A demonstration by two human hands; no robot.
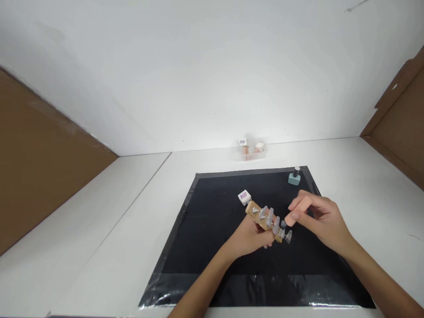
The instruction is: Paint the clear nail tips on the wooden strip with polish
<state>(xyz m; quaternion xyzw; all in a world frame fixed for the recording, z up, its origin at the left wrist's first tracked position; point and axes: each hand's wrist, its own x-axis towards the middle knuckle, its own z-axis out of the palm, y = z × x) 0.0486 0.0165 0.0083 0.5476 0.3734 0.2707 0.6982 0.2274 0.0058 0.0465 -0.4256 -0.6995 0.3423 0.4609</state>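
My left hand [249,238] is closed around a tan wooden stick [265,216] that carries several clear false nail tips along its top and a small white tag at its far end. My right hand [323,221] pinches a small peach-coloured buffer block [299,210], whose near end sits close to the nail tips at the stick's right end. Both hands hover over a black mat [212,229].
A teal nail polish bottle [294,176] with a dark cap stands at the mat's far right corner. A clear holder [251,150] with more sticks sits on the white table [364,176] by the wall. Brown board panels [39,176] flank both sides.
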